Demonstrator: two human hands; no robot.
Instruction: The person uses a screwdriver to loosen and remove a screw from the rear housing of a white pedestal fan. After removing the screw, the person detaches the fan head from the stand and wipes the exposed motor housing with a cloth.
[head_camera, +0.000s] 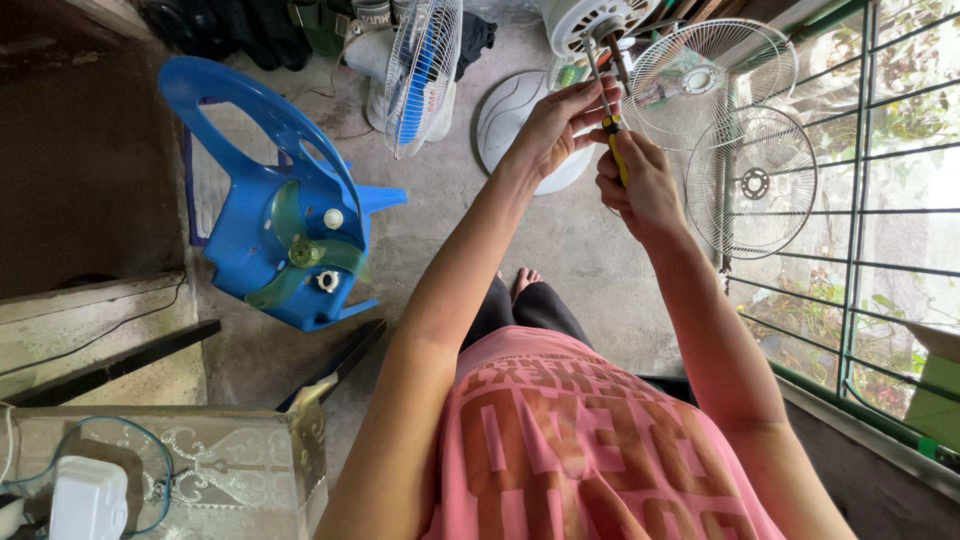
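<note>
Listing, largest first:
Fan motor head (585, 22): white, far centre, front stripped bare with its shaft exposed; judged well into disassembly.
Wire guards (752, 180): two, already off, leaning at the far right by the window grille (860, 250).
Blue chair (285, 215): left, holding a translucent green fan blade (300, 255) and two small white caps, already removed.
Left hand (560, 125): fingers pinched on the screwdriver's metal shank, just below the motor.
Right hand (640, 185): closed around the handle, nearer than the left.
Screwdriver (612, 130): yellow and black, tip apparently at the motor front; contact unclear. Motor work judged remaining.
</note>
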